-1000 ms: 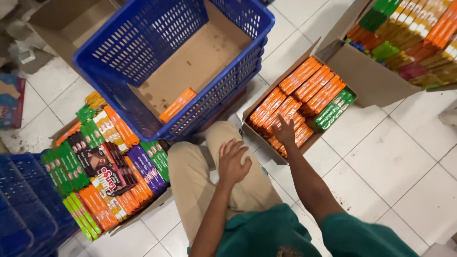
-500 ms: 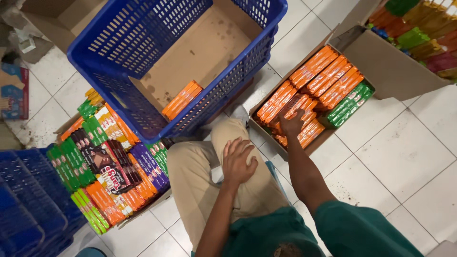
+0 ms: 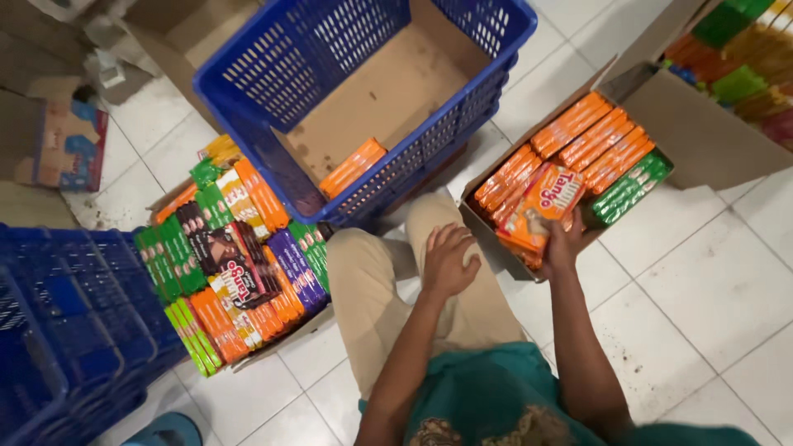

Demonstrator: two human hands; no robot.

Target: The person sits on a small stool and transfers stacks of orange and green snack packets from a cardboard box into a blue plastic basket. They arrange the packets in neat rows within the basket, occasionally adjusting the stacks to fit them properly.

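Right hand [image 3: 562,241] clamped on orange packs [image 3: 541,206] lifted at the carton's [image 3: 487,227] near edge; left hand [image 3: 446,263] rests flat, fingers spread, on the knee. Hold the stack square to stop slipping.

Crate [image 3: 248,74]: blue, cardboard-lined, orange packs [image 3: 353,168] inside.
Left box [image 3: 273,351]: mixed packets, green, orange, purple.
Stacked crates [image 3: 58,330]: blue, far left.
Floor [image 3: 710,281]: white tile.

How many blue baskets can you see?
2. One blue basket stands in front of the person's knees, holding orange packs. Another blue basket sits at the left edge; more may be stacked beneath each.
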